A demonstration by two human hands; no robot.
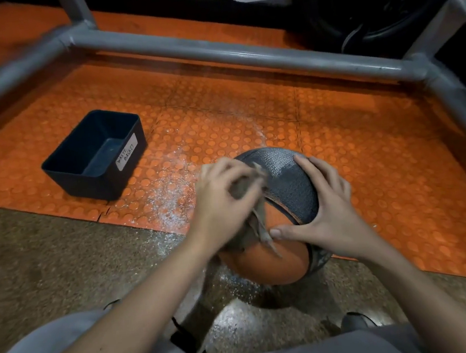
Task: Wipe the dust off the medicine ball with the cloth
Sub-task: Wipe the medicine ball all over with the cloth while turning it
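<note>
The medicine ball (288, 187), dark grey with orange panels, sits on the floor in front of me, a pale dusty patch on its top. My left hand (222, 197) grips a brown cloth (256, 226) bunched against the ball's left side, loose ends hanging down over the orange panel. My right hand (322, 209) lies spread on the ball's right side, fingers straight, thumb pressed on the orange panel. The left hand and cloth look blurred.
A dark bin labelled "waste basket" (80, 170) stands on the orange studded mat (369, 160) to the left. White dust lies scattered on the mat and the speckled floor (46, 255). A grey pipe frame (240, 50) runs behind and to the right. My knees are below.
</note>
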